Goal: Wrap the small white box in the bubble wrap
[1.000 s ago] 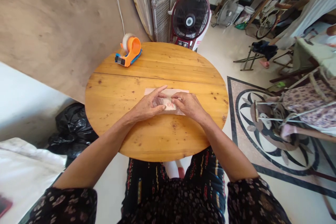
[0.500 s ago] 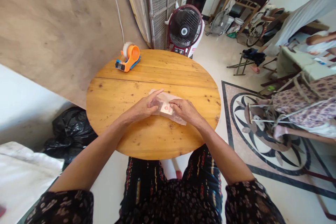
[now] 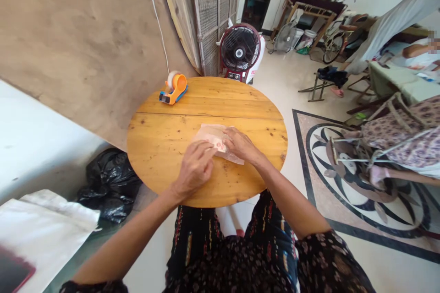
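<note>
On the round wooden table (image 3: pixel 165 146) lies a sheet of translucent plastic wrap (image 3: pixel 210 131) around a small pale box (image 3: pixel 220 145) with a red mark. My left hand (image 3: pixel 194 165) is closed, its fingers curled and pinched at the left edge of the wrapped box. From the right, my right hand (image 3: pixel 243 144) holds the wrap down with bent fingers, its fingertips beside the red mark. Both hands partly cover the wrap and the box. Toward the table's far left side stands an orange and blue tape dispenser (image 3: pixel 177 87) with a roll of clear tape.
A dark red fan (image 3: pixel 239 50) stands on the floor beyond the table. Black plastic bags (image 3: pixel 113 178) lie at left near a white cloth (image 3: pixel 44 224). A wooden panel (image 3: pixel 85 32) leans behind the table. At right, another person (image 3: pixel 419 55) is by a green-covered table.
My left hand has pulled back toward me and its spread fingers have curled into a pinch. More of the wrap's far part shows spread out. My right hand stays on the right side.
</note>
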{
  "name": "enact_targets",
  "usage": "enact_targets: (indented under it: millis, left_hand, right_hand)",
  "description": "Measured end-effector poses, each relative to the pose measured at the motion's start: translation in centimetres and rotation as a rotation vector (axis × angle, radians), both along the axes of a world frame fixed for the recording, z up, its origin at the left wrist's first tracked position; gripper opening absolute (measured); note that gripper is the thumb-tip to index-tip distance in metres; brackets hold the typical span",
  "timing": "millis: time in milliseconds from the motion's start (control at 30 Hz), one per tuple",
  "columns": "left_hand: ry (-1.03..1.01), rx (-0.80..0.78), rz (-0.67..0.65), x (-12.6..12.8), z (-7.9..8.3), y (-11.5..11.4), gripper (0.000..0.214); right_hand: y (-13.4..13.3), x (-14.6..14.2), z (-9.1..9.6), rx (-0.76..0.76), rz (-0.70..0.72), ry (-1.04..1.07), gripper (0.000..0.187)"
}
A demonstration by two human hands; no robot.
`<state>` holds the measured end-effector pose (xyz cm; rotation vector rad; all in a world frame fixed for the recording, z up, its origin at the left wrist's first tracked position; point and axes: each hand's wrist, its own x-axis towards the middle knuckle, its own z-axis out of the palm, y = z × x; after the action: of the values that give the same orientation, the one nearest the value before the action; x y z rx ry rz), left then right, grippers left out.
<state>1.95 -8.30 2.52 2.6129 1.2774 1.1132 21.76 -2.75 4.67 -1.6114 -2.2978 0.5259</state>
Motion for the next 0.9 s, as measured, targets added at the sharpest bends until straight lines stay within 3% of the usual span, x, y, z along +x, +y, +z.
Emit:
enact_targets:
  millis: [67, 200, 533, 667, 800, 900]
  left_hand:
    - [0.080, -0.022, -0.046, 1.2, 0.0, -0.2, 0.039]
    - [0.120, -0.085, -0.017, 2.0, -0.6, 1.0, 0.036]
    - [-0.179, -0.294, 0.069, 1.0, -0.8, 2.4, 0.023]
    - [-0.104, -0.371, 0.197, 0.2, -0.7, 3.6, 0.022]
    - [0.088, -0.454, 0.368, -0.7, -0.4, 4.8, 0.054]
    - [0.209, -0.653, 0.429, -1.2, 0.4, 5.9, 0.075]
  right_hand:
    - [0.2, 0.1, 0.1, -0.002, 0.017, -0.005, 0.041]
    - [0.5, 0.1, 0.3, -0.019, 0.018, 0.001, 0.036]
    - [1.9, 0.1, 0.8, -0.110, 0.041, -0.058, 0.036]
    - [2.0, -0.2, 1.6, -0.129, 0.048, -0.084, 0.035]
    - [2.0, -0.2, 2.0, -0.147, 0.064, -0.115, 0.031]
    - [2.2, -0.2, 1.9, -0.133, 0.068, -0.137, 0.029]
